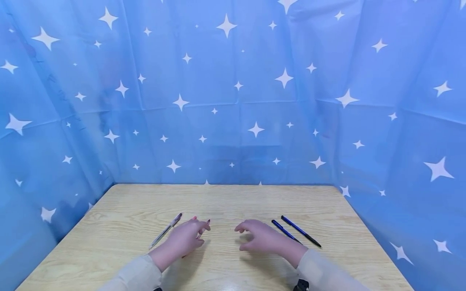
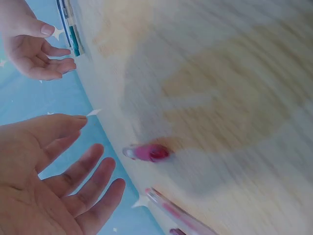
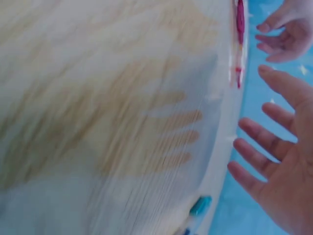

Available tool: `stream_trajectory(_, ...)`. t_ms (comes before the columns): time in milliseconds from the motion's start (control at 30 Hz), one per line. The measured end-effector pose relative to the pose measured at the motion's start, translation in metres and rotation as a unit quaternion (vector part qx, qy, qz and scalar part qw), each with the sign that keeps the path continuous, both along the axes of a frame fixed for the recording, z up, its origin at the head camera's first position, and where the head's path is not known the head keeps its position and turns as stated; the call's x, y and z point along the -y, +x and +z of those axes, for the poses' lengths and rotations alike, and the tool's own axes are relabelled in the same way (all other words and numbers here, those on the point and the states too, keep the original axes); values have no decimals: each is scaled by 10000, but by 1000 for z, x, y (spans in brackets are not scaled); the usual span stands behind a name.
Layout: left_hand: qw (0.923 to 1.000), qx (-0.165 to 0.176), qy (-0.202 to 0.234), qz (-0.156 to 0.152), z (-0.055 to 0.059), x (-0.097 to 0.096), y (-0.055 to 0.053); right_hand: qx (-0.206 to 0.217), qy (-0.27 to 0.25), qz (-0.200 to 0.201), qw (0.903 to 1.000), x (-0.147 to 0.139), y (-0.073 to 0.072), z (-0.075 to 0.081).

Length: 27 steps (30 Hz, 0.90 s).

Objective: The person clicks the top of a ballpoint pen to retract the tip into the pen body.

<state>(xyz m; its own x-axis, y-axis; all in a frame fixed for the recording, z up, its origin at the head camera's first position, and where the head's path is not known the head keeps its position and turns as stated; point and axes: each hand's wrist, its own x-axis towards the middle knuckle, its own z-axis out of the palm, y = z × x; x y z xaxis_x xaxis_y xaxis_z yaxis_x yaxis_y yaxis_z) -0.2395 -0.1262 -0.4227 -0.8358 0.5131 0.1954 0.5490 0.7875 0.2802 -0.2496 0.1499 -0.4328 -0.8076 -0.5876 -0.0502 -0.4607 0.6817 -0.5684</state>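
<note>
My left hand (image 1: 185,239) hovers over the left part of the wooden table, its fingers loosely bent around no object. Beneath it lies a pink-red pen (image 2: 151,152), partly hidden by the hand in the head view. Another clear pen with pink inside (image 2: 178,211) lies beside that one in the left wrist view. Left of the hand rests a clear pen with a dark end (image 1: 166,230). My right hand (image 1: 263,237) is held above the table, fingers spread and palm inward, gripping nothing. Close to it lie two blue pens (image 1: 284,229) (image 1: 301,232), the nearer one partly covered by the wrist.
The light wooden table (image 1: 225,202) has rounded far corners. A blue curtain with white stars (image 1: 233,81) hangs behind it and along both sides. Shadows of the hands fall on the tabletop.
</note>
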Motion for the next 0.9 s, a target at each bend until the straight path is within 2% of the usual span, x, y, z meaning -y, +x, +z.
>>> stream_trajectory(100,9999,-27,-46,-93,-1,-7,-2,269,-270,-49,9993,-12,0,2)
stream_trajectory(333,9997,-104,-81,-185,-1,-26,-7,460,-682,-168,9965,-40,0,4)
stream_trajectory(500,9994,-48,-81,-336,1,-42,-7,415,-765,-240,9959,-61,-2,5)
stream_trajectory(667,9989,5,-22,-460,-2,-55,-9,460,-826,-316,9950,-78,-2,3)
stream_trajectory(900,9989,163,-181,-400,-6,-70,-13,167,-724,-283,9968,-99,-5,-7)
